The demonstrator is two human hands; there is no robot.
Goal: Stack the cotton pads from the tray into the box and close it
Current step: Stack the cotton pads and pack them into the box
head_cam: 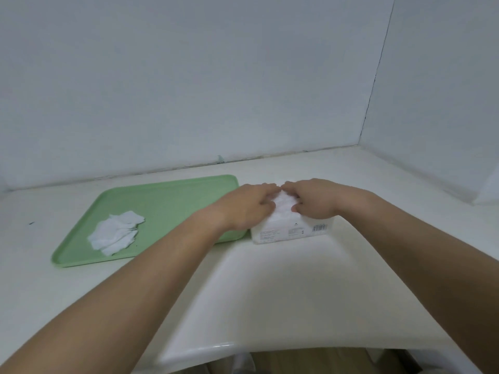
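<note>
Head view: left hand (243, 209), right hand (314, 202) grip cotton pads (283, 205) atop box (283, 233) (pile (116, 232) on tray (167, 201)).

- Left hand (248, 206): bare; broad back with low, rounded knuckles, the fingers looking short in this wide-angle view.
- Right hand (316, 201): bare; same build as the left, its thumb (297, 209) ending in a blunt, rounded tip.
- Left wrist (213, 225): bare, the narrowest part of the limb.
- Left forearm (129, 287): bare along its whole visible length, smooth in outline, widening strongly toward the lens.
- Right forearm (421, 255): bare likewise, smooth, widening toward the lens.
- Nails and fine skin detail: too blurred to tell.
</note>
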